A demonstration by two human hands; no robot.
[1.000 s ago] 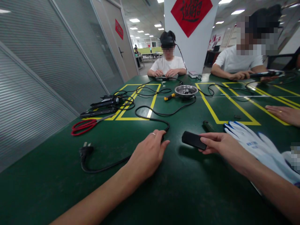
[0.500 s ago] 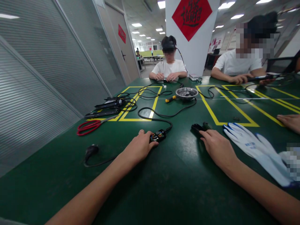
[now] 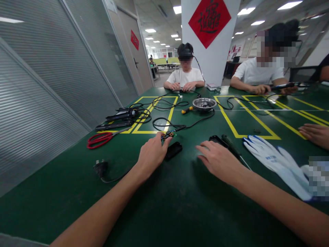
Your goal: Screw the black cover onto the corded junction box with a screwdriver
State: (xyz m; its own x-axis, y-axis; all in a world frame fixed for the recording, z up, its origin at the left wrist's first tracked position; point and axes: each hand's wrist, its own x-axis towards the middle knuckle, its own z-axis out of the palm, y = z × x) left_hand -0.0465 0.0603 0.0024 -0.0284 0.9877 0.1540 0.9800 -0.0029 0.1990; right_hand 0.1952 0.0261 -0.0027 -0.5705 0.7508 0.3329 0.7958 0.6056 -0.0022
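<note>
My left hand (image 3: 153,152) pinches a small circuit board (image 3: 168,135) with orange ring-shaped parts, from which a black cable (image 3: 189,126) runs away across the table. Just below the board lies an open black plastic case half (image 3: 174,150), lifted clear of by the board. My right hand (image 3: 219,156) is above the table with fingers apart and holds nothing. Partly behind it lie another black case half (image 3: 216,138) and a screwdriver (image 3: 232,146) with a dark green handle. A black power plug (image 3: 100,167) on a cord rests left of my left forearm.
Red-handled scissors (image 3: 99,140) and black tools with cables (image 3: 119,118) lie at the left. Ahead are a metal bowl (image 3: 205,100) and a yellow-black handle (image 3: 187,110). White gloves (image 3: 272,161) lie at right, near another person's hand (image 3: 313,135). Two people sit opposite.
My left hand has raised the circuit board out of its case half and moved it slightly away from me. My right hand has let go of the other case half and shifted left, fingers opening.
</note>
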